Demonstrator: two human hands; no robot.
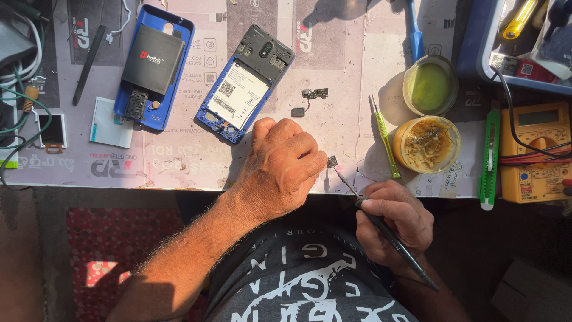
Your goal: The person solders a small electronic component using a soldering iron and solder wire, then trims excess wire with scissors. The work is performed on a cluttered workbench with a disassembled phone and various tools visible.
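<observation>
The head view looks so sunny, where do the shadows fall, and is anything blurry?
Head view: hard sunlight from the upper right; the left hand throws a dark shadow lower left, and the green screwdriver and two paste tins shade the mat to their left. Floor below the table edge sits in deep shade. Focus is sharp throughout.

Bare desk (179,161) lies open left of the left hand (280,167), along the near edge. Ahead, the opened blue phone (244,83) blocks the way. To the right, a green screwdriver (384,137) and two paste tins (428,143) crowd the passage toward the yellow meter (533,152).
</observation>
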